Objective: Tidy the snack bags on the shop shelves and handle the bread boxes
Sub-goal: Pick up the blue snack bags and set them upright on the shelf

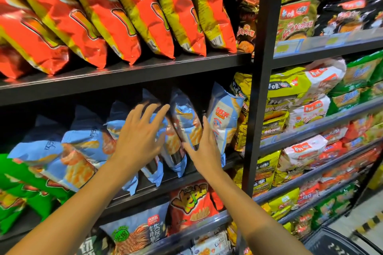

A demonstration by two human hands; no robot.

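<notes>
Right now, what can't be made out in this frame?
- Bread boxes: none in the head view.
- Blue bags between the hands: motion-blurred, print unreadable.
- Left hand covers one bag's front.
- Right hand: its palm side faces away, contact unclear.
- Green bags: cut off by the left edge.

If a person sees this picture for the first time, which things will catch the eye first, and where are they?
First come the two hands in the middle: the left hand and the right hand, both with straight fingers, press on the blue snack bags on the middle shelf. Above them, a row of tilted red and yellow bags fills the top shelf. Green bags lie at the far left.
</notes>
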